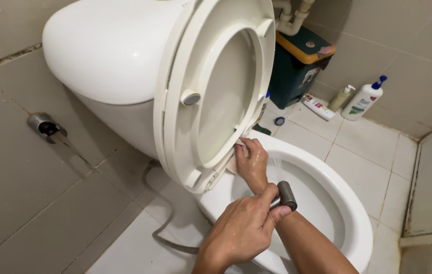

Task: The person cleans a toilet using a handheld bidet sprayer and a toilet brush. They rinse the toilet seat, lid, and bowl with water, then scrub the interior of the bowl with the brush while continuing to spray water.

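Observation:
A white toilet fills the view, its seat and lid (216, 96) raised against the tank (109, 50). My left hand (241, 231) grips a metal spray head (287, 194) over the bowl (327, 182); a thin spray of water shows near the back rim. My right hand (252, 163) reaches across the bowl to the back rim by the seat hinge. It presses a pale pad (232, 165), mostly hidden under its fingers, against the porcelain.
The sprayer's hose (163, 231) loops over the tiled floor left of the bowl. A metal holder (46, 125) sticks out of the left wall. A dark bin with a yellow lid (297, 66), a white pump bottle (363, 99), a smaller bottle (340, 97) and a tube (317, 106) stand by the far wall.

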